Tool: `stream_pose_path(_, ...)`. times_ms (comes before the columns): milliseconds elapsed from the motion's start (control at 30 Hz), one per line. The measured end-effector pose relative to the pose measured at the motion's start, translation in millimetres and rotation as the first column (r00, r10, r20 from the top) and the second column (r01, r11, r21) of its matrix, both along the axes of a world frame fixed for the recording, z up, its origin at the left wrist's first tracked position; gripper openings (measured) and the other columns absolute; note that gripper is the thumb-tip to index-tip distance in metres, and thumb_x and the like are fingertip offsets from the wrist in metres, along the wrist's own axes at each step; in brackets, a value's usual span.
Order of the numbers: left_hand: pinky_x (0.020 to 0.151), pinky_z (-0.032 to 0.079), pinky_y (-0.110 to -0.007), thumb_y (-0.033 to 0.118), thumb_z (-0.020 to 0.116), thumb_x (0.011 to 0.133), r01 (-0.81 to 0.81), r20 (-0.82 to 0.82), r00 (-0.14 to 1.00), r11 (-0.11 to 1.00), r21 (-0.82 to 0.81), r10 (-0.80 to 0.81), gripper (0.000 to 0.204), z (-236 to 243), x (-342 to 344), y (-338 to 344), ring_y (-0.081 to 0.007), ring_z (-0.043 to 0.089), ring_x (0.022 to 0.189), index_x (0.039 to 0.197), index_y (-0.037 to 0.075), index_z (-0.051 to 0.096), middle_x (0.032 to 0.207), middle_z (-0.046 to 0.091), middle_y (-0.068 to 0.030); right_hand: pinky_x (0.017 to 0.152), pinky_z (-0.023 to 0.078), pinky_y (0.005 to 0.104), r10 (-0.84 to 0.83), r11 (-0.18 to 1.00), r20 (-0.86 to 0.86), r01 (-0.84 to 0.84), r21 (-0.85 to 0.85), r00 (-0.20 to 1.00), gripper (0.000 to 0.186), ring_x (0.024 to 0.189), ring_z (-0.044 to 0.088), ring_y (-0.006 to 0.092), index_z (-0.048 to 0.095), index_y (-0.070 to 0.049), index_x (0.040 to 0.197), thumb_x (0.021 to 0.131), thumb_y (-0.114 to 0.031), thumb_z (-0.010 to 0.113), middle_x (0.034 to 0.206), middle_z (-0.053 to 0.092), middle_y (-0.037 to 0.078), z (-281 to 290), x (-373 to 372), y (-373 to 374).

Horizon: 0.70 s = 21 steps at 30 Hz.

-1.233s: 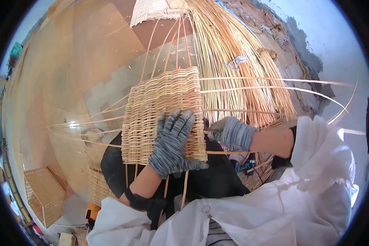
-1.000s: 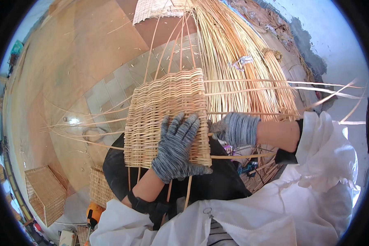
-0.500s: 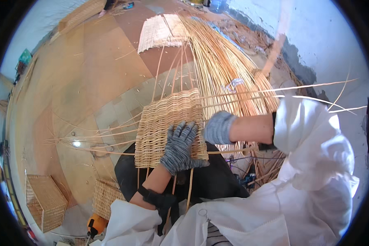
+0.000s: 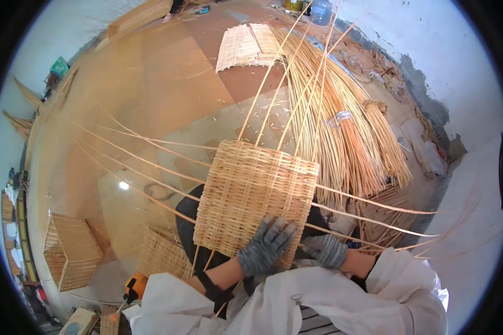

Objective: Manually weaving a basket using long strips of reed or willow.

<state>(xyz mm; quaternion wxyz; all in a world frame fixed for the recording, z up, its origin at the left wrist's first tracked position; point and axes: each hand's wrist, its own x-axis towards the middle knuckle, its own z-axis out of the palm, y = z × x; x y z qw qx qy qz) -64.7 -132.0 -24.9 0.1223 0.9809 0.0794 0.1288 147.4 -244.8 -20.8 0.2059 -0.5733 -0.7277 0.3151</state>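
A woven wicker panel (image 4: 251, 195) lies tilted across my lap, with long bare stakes sticking out on all sides. My left hand (image 4: 267, 245), in a grey knit glove, rests flat on its lower right part, fingers spread. Just beyond the panel's right edge is my right hand (image 4: 325, 250), gloved alike, its fingers curled in beside the stakes (image 4: 369, 216) on that side. What those fingers grip, if anything, is hidden.
A large bundle of peeled rods (image 4: 341, 117) lies on the floor ahead to the right, beside pale woven panels (image 4: 246, 47). At lower left are a wicker box (image 4: 75, 254), another woven piece (image 4: 165, 254) and an orange-and-black tool (image 4: 135, 286). A wall (image 4: 430, 50) rises at right.
The panel has tilted clockwise and sits lower in view, its far stakes now standing up higher. My right hand has come down and nearer to me. My left hand stays on the panel.
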Motion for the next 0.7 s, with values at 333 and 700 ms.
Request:
stream_pose_path(333, 0.097, 0.036, -0.036, 0.045, 0.065, 0.073, -0.380, -0.051, 0.922, 0.871, -0.310, 0.384, 0.059, 83, 27, 188, -0.0301, 0.048, 0.111, 0.116, 0.006, 0.053, 0.118, 0.053, -0.0148, 0.069, 0.048, 0.0377, 0.055, 0.990, -0.104, -0.067, -0.121, 0.993, 0.022, 0.079, 0.058, 0.0324, 0.059, -0.003, 0.101, 0.088, -0.017, 0.047, 0.086, 0.060, 0.020, 12, 3, 13)
stream_pose_path(700, 0.091, 0.041, -0.037, 0.056, 0.071, 0.061, -0.436, -0.419, 0.849, 0.875, -0.211, 0.322, 0.073, 103, 43, 213, -0.0324, 0.052, 0.106, 0.115, 0.008, 0.056, 0.111, 0.056, -0.0183, 0.065, 0.046, 0.0402, 0.040, 0.930, 0.036, -0.024, -0.366, 0.999, 0.032, 0.072, 0.059, 0.0319, 0.060, -0.005, 0.092, 0.085, -0.035, 0.051, 0.078, 0.061, 0.016, 38, 11, 16)
